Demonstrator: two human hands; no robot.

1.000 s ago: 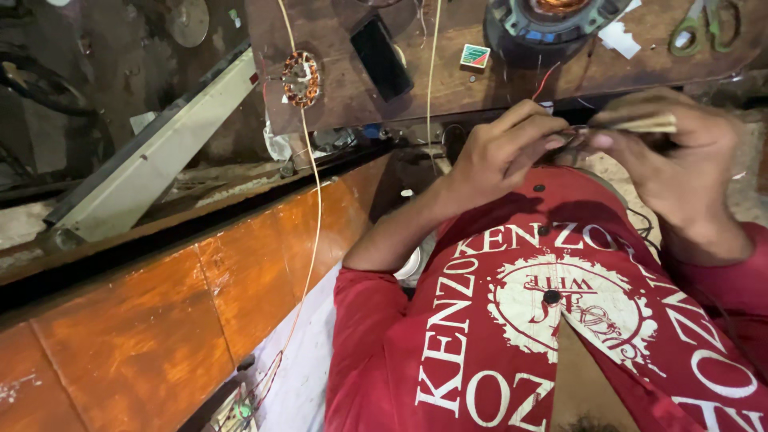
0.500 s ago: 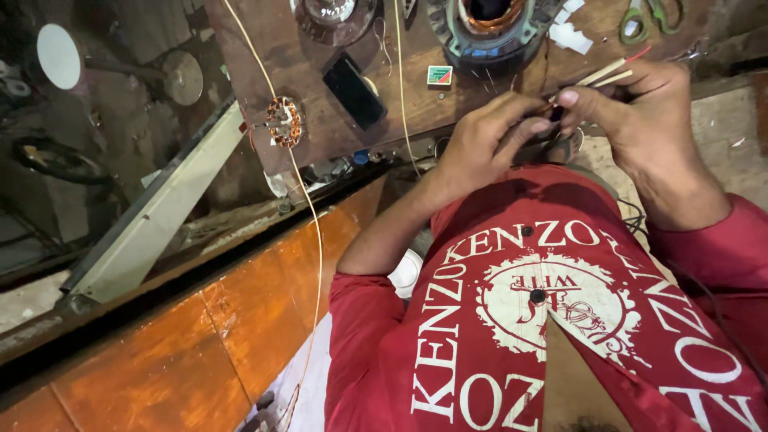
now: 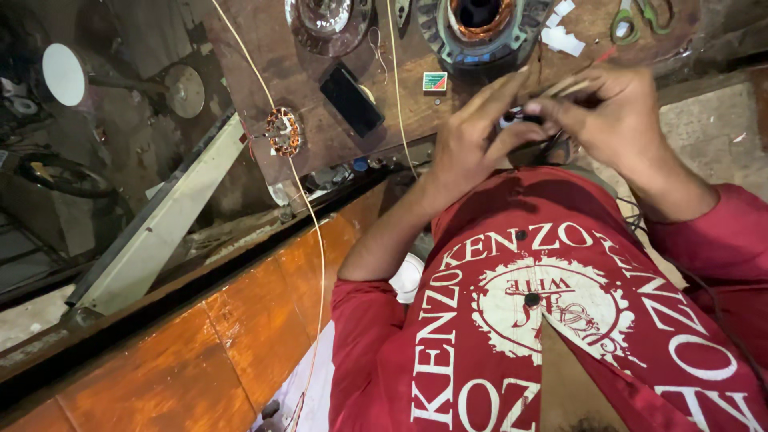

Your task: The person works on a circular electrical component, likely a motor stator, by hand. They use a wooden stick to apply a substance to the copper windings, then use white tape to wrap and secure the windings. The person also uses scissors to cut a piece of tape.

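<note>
My left hand [image 3: 468, 148] and my right hand [image 3: 628, 120] meet just above my red printed shirt [image 3: 560, 320], at the near edge of a dark wooden bench [image 3: 264, 56]. Together they pinch a small dark part [image 3: 530, 122] with thin wires. The right hand also grips a few thin tan sticks [image 3: 570, 84] and a red wire end. My fingers hide most of the part.
On the bench lie a large motor stator with copper windings [image 3: 480, 24], a round metal cover [image 3: 328, 24], a black phone [image 3: 352, 100], a small coloured box [image 3: 434, 81], a small copper-wound rotor [image 3: 282, 132], green-handled scissors [image 3: 640, 16] and white paper scraps [image 3: 560, 32]. A long copper wire [image 3: 316, 240] crosses an orange board [image 3: 200, 360]; a white beam [image 3: 160, 232] lies at left.
The view has tilted toward the bench, so more of it shows and my hands sit lower in frame. Both hands stay together on the small part and sticks.
</note>
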